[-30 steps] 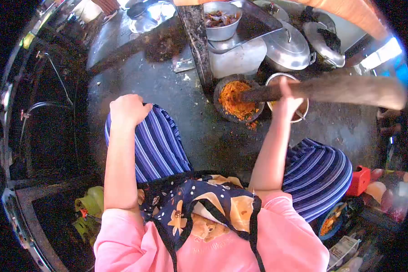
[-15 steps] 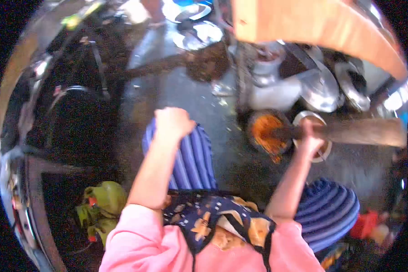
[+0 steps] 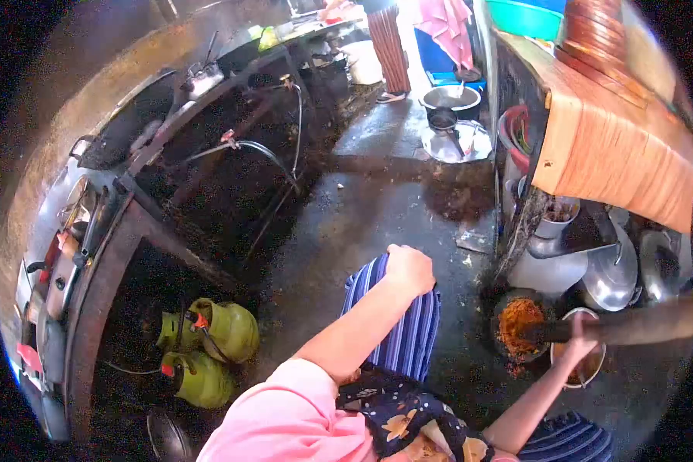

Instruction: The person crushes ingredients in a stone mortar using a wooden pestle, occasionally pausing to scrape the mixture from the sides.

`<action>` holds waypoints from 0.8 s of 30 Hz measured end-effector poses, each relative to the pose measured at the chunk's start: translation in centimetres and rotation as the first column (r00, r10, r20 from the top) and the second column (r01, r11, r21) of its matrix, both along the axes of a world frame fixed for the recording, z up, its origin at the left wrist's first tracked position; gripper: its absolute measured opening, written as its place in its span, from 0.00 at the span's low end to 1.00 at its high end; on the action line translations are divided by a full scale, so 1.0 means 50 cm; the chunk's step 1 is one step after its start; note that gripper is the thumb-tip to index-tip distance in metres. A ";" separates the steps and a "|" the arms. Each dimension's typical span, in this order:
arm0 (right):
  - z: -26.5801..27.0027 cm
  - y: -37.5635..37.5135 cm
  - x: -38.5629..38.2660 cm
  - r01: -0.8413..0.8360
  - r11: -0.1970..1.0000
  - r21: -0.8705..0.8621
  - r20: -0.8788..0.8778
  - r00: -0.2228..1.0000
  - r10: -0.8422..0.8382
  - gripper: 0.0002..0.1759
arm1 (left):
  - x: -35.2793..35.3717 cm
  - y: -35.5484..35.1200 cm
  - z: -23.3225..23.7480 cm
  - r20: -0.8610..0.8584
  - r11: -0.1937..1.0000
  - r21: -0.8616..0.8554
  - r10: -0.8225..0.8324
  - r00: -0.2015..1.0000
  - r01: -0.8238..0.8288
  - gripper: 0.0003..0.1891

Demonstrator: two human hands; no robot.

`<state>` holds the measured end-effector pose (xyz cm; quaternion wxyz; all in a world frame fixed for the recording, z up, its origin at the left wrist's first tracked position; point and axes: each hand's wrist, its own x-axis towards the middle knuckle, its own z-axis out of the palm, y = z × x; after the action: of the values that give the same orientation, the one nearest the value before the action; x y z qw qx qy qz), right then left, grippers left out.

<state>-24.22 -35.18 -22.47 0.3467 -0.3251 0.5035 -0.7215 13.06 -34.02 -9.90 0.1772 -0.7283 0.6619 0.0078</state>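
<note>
My right hand (image 3: 581, 339) is wrapped round a thick wooden pestle (image 3: 647, 323). The pestle lies nearly level, its dark narrow end in a round dark mortar (image 3: 490, 333). Coarse orange-red paste (image 3: 520, 317) fills the mortar, and some is on its near rim. Under my right forearm stands a pale-rimmed bowl (image 3: 597, 368) with brownish contents, partly hidden. My left hand (image 3: 410, 269) rests as a fist on my knee, over blue striped cloth (image 3: 404, 343); nothing shows in it.
Green gas cylinders (image 3: 235, 331) stand at the left beneath a dark counter (image 3: 123, 254). Metal pots and lids (image 3: 612, 269) are under a wooden bench (image 3: 608, 169) at the right. A metal basin (image 3: 450, 97) and a person's striped garment (image 3: 389, 50) appear farther back.
My view has swung left and up, so my hands and the mortar appear lower and farther right. My right hand keeps its hold on the pestle; my left stays on the knee.
</note>
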 end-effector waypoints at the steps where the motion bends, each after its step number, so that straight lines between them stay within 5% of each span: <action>1: 0.080 0.017 0.013 -0.025 0.999 -0.048 -0.057 0.998 0.022 0.12 | 0.005 0.002 0.000 -0.008 1.000 0.012 -0.010 1.000 0.010 0.22; 4: 0.077 0.007 -0.011 0.061 0.996 -0.066 -0.120 0.990 -0.069 0.12 | 0.018 0.000 -0.002 -0.055 1.000 -0.006 -0.009 0.998 0.009 0.21; 7: -0.096 -0.024 0.014 0.157 0.986 0.047 -0.230 0.963 -0.142 0.16 | 0.016 0.002 -0.008 -0.016 0.999 -0.042 -0.029 0.999 0.028 0.22; 9: -0.228 -0.028 0.036 0.097 0.994 0.052 0.021 0.995 -0.098 0.18 | 0.011 0.004 -0.008 -0.049 0.997 -0.062 -0.045 0.998 0.042 0.22; 11: -0.217 -0.018 0.057 0.135 0.990 -0.045 0.044 0.990 -0.133 0.19 | 0.002 0.008 -0.001 -0.024 0.997 -0.061 -0.041 0.999 0.039 0.22; 16: 0.070 0.010 0.059 0.090 0.987 -0.131 -0.125 0.986 -0.107 0.18 | 0.019 0.007 -0.010 -0.025 0.999 -0.002 -0.037 0.999 0.037 0.21; 18: 0.089 0.013 0.062 0.147 0.979 -0.141 -0.132 0.977 -0.166 0.19 | 0.020 0.005 -0.012 -0.002 0.999 -0.010 -0.046 0.999 0.046 0.20; 19: 0.074 0.009 0.070 0.200 0.963 -0.182 -0.114 0.968 -0.223 0.23 | 0.021 0.003 -0.010 -0.004 0.998 -0.019 -0.059 0.998 0.059 0.20; 20: 0.028 0.007 0.072 0.251 0.968 -0.026 -0.076 0.965 -0.252 0.26 | 0.022 0.007 -0.009 -0.022 0.996 -0.055 -0.075 0.997 0.073 0.20; 21: -0.085 -0.027 0.049 0.233 0.971 -0.061 -0.061 0.970 -0.237 0.30 | 0.019 0.007 -0.006 -0.029 0.995 -0.057 -0.087 0.996 0.086 0.20; 23: -0.235 -0.018 0.064 0.173 0.985 -0.023 -0.084 0.981 -0.174 0.27 | 0.013 0.007 -0.002 -0.017 0.998 -0.038 -0.056 0.998 0.055 0.19; 24: -0.212 -0.010 0.074 0.191 0.981 -0.018 0.004 0.982 -0.191 0.25 | 0.010 0.009 -0.003 -0.018 0.997 -0.048 -0.055 0.998 0.054 0.18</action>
<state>-20.52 -35.69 -33.10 0.2734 -0.2775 0.5256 -0.7563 13.58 -33.56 -10.03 0.1534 -0.7140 0.6831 -0.0058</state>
